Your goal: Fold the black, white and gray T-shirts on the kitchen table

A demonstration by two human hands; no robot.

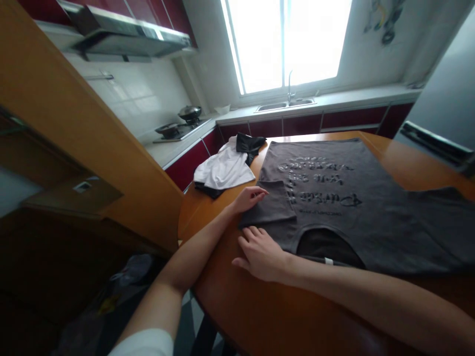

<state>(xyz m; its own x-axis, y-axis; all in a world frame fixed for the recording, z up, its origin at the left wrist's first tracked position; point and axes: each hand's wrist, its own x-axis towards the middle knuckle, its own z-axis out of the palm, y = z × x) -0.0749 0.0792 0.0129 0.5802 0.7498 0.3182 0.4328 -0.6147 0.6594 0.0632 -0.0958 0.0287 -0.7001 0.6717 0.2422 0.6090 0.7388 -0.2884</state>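
A dark grey T-shirt [374, 217] with raised lettering lies spread on the wooden table, its neckline toward me. The sleeve [272, 205] on its left is folded inward over the body. My left hand [250, 199] rests at the outer edge of that folded sleeve, fingers loosely bent and slightly apart, holding nothing that I can see. Just below, my right hand [262, 254] touches the shirt's shoulder edge with its fingertips; its fingers are spread and the thumb stands away. The other sleeve [443, 222] stretches out flat to the right.
White and black clothing [226, 168] lies heaped at the table's far left. The round wooden table [297, 306] has its edge close to me. A wooden door frame [111, 138] stands at left. Behind are a stove with pans [190, 113], a sink [285, 105] and a fridge [441, 109].
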